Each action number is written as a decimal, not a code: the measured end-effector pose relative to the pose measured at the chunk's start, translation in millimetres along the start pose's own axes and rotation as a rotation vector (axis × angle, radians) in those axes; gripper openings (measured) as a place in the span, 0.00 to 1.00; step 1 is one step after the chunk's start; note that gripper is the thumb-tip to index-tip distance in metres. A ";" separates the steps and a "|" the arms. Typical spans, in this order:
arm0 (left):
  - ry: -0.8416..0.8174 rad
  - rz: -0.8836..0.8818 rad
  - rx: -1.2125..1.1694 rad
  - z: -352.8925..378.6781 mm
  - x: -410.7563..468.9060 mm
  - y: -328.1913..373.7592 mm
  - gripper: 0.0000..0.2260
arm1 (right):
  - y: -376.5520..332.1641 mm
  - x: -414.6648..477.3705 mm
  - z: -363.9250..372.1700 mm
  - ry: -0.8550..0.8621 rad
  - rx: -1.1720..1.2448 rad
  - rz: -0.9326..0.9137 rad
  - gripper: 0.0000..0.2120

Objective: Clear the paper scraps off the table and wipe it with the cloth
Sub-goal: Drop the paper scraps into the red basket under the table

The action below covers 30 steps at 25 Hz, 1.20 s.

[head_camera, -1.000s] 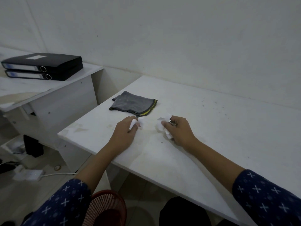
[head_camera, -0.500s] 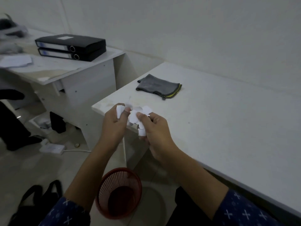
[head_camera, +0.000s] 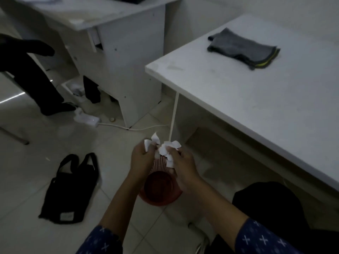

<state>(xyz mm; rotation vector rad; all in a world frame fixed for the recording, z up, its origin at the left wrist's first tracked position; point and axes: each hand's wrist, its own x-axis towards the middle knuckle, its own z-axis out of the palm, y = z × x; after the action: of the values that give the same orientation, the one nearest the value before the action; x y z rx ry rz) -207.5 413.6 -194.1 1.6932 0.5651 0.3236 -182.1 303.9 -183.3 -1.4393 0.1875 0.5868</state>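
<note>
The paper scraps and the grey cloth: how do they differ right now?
The paper scraps are white, small and crumpled; the grey cloth is dark, larger and folded flat. The scraps are pinched in the left hand and right hand above the red basket on the floor; the cloth lies untouched on the table. Both are soft and thin.

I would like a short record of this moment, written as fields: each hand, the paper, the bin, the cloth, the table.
left hand: holds paper scraps, above the bin
right hand: holds paper scraps, above the bin
bin: red, on the floor, under the hands
cloth: grey, folded, lying on the table, untouched
table: white, no scraps visible on it
step: scraps not yet dropped
</note>
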 end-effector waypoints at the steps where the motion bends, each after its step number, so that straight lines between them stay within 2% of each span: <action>1: -0.021 -0.043 0.036 4.5 3.7 -17.1 0.11 | 19.1 14.0 -1.5 0.032 -0.033 0.040 0.12; 3: -0.071 -0.114 0.070 14.8 8.6 -45.1 0.10 | 48.3 38.3 -6.9 0.085 -0.105 0.110 0.15; 6: -0.117 -0.251 0.110 27.6 19.3 -84.9 0.11 | 79.0 69.3 -13.2 0.140 -0.093 0.238 0.09; 9: -0.163 -0.340 0.179 34.3 31.0 -120.0 0.11 | 97.1 90.9 -20.5 0.155 -0.072 0.316 0.10; 12: -0.152 -0.460 0.200 41.7 42.5 -145.7 0.11 | 104.0 108.0 -24.7 0.166 -0.053 0.407 0.11; 15: -0.135 -0.603 0.177 51.7 51.5 -157.9 0.09 | 112.3 125.8 -29.9 0.196 -0.064 0.484 0.06; 18: -0.136 -0.711 0.187 56.2 59.4 -168.4 0.04 | 115.5 138.0 -30.0 0.138 -0.087 0.541 0.07; 20: -0.138 -0.748 0.184 54.4 62.3 -173.8 0.06 | 116.8 143.2 -29.0 0.117 -0.059 0.585 0.08; 23: -0.168 -0.740 0.200 49.0 63.6 -176.0 0.07 | 124.3 147.9 -31.5 0.123 -0.003 0.668 0.03; 24: -0.187 -0.723 0.226 47.3 63.2 -176.7 0.08 | 127.4 150.9 -32.3 0.115 -0.016 0.677 0.06; 27: -0.271 -0.692 0.272 43.6 63.4 -178.6 0.12 | 133.9 157.2 -36.8 0.134 -0.091 0.637 0.16; 30: -0.346 -0.670 0.277 42.2 58.6 -171.5 0.14 | 137.6 158.7 -42.1 0.177 -0.222 0.511 0.13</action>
<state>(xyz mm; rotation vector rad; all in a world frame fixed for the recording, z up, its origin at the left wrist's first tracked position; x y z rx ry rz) -169.0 430.2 -375.4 1.6616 0.8986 -0.5396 -105.1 308.0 -383.1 -1.6690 0.6607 0.9165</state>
